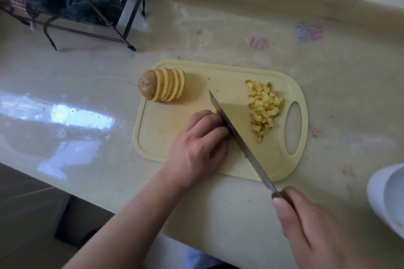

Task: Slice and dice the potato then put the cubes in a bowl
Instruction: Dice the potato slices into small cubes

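Gripping the knife [240,137] by its handle, the right hand [314,225] sits at the lower right of the frame, fingers wrapped round the handle and the thumb lying along its top near the blade's base. The blade runs diagonally from that grip up and to the left, its tip pointing toward the upper left over the middle of the cutting board [166,137]. The left hand [196,146] comes in from the lower left on a bare forearm, knuckles up and fingers curled down onto the board, pressed against the left face of the blade; a sliver of yellow potato shows at its fingertips, but what it holds beneath is hidden.

At the upper left corner of the board rests the sliced potato [161,84], its rounds leaning together like fanned cards, the skin-covered end facing left and its long axis running left to right. A heap of potato cubes [264,107] lies on the right part of the board, just beside the oval handle hole [293,129].

The pale yellow board lies on a glossy cream desk [87,85]. A white bowl [387,196] is cut by the right edge, well apart from the cubes. A dark wire rack [91,17] holding green cloth stands at the upper left. No readable writing appears; only blurred coloured marks on the desk at the upper right.
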{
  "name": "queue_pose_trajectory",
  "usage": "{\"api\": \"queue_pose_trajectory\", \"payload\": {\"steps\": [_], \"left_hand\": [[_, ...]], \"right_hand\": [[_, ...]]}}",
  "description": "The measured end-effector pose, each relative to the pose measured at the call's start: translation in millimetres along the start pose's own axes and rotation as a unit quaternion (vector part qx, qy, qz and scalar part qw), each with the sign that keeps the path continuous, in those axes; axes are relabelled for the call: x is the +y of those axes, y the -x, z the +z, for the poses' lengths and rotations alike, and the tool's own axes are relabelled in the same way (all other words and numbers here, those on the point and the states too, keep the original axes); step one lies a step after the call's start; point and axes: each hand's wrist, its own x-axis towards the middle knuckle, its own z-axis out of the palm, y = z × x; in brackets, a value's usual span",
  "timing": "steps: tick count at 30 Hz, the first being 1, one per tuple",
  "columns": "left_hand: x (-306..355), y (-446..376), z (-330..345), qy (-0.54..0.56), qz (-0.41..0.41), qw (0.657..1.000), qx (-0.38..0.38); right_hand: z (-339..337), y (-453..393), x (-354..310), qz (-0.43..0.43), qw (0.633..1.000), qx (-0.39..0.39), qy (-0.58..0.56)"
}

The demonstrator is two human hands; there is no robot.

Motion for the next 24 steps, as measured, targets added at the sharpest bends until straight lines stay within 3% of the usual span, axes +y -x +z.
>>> {"api": "queue_pose_trajectory", "payload": {"steps": [5,18,24], "left_hand": [[2.9,-0.4,-0.1,0.001,0.0,1.0,0.013],[6.2,2.8,3.3,-0.003,-0.008,1.0,0.03],[4.0,2.6,1.2,0.006,-0.005,1.0,0.03]], "right_hand": [[5.4,-22.6,-4.8,-0.044,0.999,0.013,-0.024],[12.8,-16.7,-5.7,-0.033,0.998,0.049,0.031],[5.0,-20.6,-5.0,-0.011,0.998,0.038,-0.039]]}}
